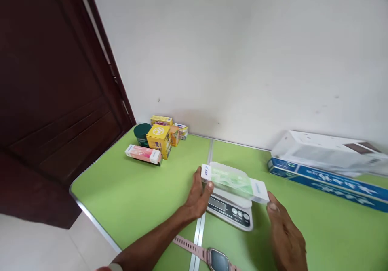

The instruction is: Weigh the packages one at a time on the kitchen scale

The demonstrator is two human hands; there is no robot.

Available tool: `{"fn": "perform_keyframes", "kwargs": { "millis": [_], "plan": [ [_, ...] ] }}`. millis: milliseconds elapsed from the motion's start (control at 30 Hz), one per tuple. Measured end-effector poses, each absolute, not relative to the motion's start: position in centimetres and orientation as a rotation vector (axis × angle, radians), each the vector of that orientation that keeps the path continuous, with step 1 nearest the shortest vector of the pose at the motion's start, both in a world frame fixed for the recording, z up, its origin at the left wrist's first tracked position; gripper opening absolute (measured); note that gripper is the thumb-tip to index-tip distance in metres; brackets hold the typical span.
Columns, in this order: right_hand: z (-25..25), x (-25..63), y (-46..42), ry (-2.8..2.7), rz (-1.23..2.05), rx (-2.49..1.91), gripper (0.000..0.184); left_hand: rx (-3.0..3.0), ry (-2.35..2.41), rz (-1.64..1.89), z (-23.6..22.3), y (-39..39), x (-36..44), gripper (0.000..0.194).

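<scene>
A long white and green carton (232, 183) is held level just over a white digital kitchen scale (229, 211), hiding much of its platform. At the carton's left end, my left hand (198, 196) grips it between thumb and fingers. My right hand (285, 230), slightly blurred, has its thumb and fingers at the other end of the same carton. The scale's display and buttons face me; I cannot read a value. Nearer to me lies a smartwatch (218, 259) with a pink strap, partly cut off by the lower edge of the view.
On the green table (136, 198), a pink carton (144, 154), a dark green tub (142, 133) and several yellow boxes (160, 139) stand at the back left. A long blue box (327, 184) and a white plastic-wrapped package (321, 152) lie along the wall at right.
</scene>
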State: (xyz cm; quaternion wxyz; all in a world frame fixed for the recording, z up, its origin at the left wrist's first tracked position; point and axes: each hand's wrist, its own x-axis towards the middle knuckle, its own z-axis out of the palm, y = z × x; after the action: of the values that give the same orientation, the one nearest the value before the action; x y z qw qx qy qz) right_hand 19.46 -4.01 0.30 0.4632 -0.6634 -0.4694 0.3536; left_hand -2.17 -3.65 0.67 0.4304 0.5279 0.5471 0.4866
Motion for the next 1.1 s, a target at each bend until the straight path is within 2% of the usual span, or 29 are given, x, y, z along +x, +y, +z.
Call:
{"fn": "perform_keyframes", "kwargs": {
  "millis": [233, 567, 733, 900, 1000, 1100],
  "plan": [
    [3.1, 15.8, -5.1, -1.235, 0.889, -1.631, 0.081, 1.209, 1.395, 1.428, 3.0, -5.9, -4.6, 0.097],
    [3.8, -2.4, -2.9, -1.47, 1.269, -1.097, 0.087, 0.992, 1.797, 1.91, 3.5, -6.2, -20.5, 0.075],
    [3.0, -9.7, -0.9, -1.466, 1.205, -0.944, 0.091, 1.016, 2.052, 1.77, 3.8, -4.1, -27.1, 0.064],
    [1.5, -12.2, 0.1, -1.579, 1.059, -0.971, 0.089, 1.049, 2.239, 1.669, 2.6, -2.5, -30.0, 0.057],
    [0.6, -12.4, 0.3, -1.639, 1.003, -0.967, 0.084, 1.057, 2.284, 1.596, 2.2, -2.2, -30.8, 0.06],
    [0.7, -11.4, 0.0, -1.681, 0.966, -0.944, 0.076, 1.09, 2.298, 1.585, 2.5, -2.7, -30.8, 0.073]
  ]
}}
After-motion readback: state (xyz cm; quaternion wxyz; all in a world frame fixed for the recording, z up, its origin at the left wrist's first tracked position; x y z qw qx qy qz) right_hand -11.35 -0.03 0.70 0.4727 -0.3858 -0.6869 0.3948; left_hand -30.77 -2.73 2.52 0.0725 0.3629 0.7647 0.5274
